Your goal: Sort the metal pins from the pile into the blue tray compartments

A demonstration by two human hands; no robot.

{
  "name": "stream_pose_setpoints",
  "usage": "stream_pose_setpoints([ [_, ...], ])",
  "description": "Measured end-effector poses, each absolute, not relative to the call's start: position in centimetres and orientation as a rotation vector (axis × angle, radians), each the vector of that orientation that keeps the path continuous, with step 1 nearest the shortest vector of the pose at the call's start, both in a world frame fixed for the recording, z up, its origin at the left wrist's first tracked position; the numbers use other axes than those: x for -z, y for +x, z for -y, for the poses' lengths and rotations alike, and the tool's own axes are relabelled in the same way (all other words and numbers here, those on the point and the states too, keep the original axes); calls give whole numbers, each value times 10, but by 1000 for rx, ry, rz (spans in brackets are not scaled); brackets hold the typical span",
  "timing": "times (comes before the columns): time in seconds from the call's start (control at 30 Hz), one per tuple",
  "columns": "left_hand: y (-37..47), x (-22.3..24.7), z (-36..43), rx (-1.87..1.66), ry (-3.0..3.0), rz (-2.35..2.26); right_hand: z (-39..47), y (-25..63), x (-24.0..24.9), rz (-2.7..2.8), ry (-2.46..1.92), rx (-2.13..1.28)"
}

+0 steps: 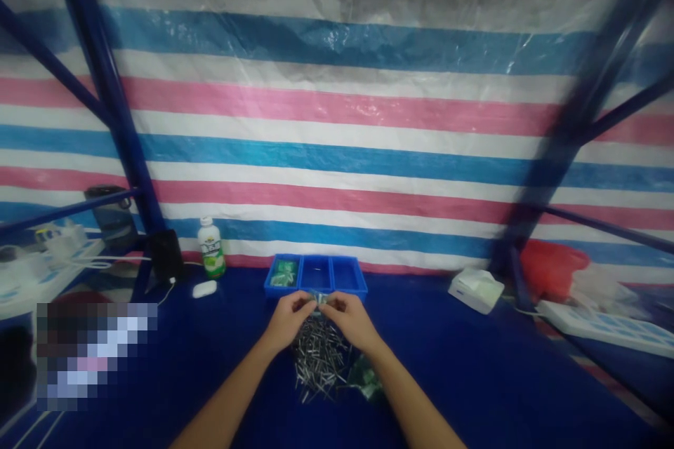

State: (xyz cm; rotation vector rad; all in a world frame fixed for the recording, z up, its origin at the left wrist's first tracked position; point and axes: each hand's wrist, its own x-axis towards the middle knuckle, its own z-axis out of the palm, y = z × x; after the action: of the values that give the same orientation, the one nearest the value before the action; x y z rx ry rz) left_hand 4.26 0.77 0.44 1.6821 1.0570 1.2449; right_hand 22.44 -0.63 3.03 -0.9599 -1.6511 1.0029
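Observation:
Both hands meet over the table's middle, pinching a small clear plastic bag [319, 299] between thumbs and fingertips. My left hand [291, 317] grips its left side, with the fingers curled. On its right side, my right hand [346, 316] holds it the same way. What is inside the bag is too small to make out. Just below the hands lies a loose pile of thin metal pins or rivets [320, 359]. Beside the pile, partly behind my right forearm, is a heap of greenish clear bags [364, 377].
Behind the hands stands a blue three-part tray [316, 290], with green packets [285, 273] in its left compartment. A white bottle [211, 249] and a white case [204, 289] are to the left. A tissue pack [477, 290] and a red bag [550, 270] are to the right.

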Motion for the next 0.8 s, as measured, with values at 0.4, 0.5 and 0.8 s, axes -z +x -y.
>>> stream_pose_setpoints([
  [0.4, 43, 1, -8, -1182, 1637, -1001, 7, 229, -25, 1819, -963, -1005],
  [0.5, 44, -1, -7, -1189, 1658, -1019, 8, 227, -26, 1848, -983, -944],
  [0.8, 36, 1, -14, -1438, 1616, -1155, 5, 232, -22, 1845, -1068, -814],
])
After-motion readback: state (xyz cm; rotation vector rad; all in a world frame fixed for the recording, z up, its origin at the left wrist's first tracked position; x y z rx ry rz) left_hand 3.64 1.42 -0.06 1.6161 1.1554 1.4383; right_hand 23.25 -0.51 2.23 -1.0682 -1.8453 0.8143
